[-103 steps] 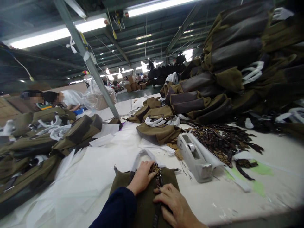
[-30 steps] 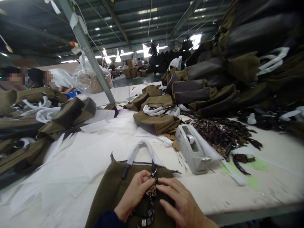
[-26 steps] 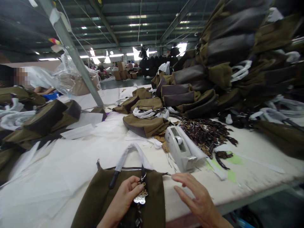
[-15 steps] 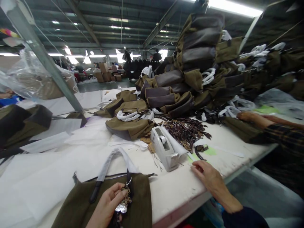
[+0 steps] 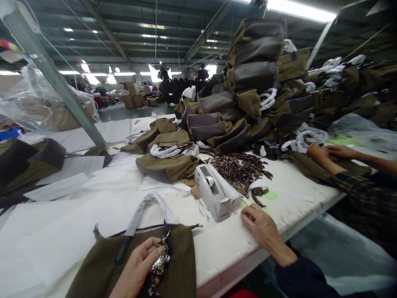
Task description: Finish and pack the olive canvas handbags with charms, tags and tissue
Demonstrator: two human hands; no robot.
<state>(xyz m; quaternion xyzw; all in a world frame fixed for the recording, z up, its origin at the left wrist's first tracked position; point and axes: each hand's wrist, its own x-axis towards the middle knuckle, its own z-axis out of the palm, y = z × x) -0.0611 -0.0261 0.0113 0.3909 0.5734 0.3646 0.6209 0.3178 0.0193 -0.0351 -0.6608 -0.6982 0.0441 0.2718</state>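
An olive bag (image 5: 102,271) with dark trim, a zip and a white-wrapped handle (image 5: 138,215) lies at the front edge of the table. My left hand (image 5: 138,265) is closed on a leopard-print charm (image 5: 160,260) with shiny metal parts, which hangs from the bag by a metal clip. To the right, my right hand (image 5: 260,225) rests low over the tabletop with its fingers bent and pressed together. Whatever it pinches, if anything, is hidden. Just left of it stands a grey tape dispenser (image 5: 214,198), with a white roll of sheet beside it.
Behind the dispenser lies a heap of leopard-print straps (image 5: 242,167). Stacked olive bags (image 5: 217,124) rise at the back. A co-worker's hands (image 5: 325,155) rest on another bag at the right. White sheets (image 5: 77,219) cover the left side; a metal post (image 5: 62,82) stands there.
My right hand has shifted slightly left towards the tape dispenser. The charm has turned a little in my left hand. The co-worker's hands have come together on their bag.
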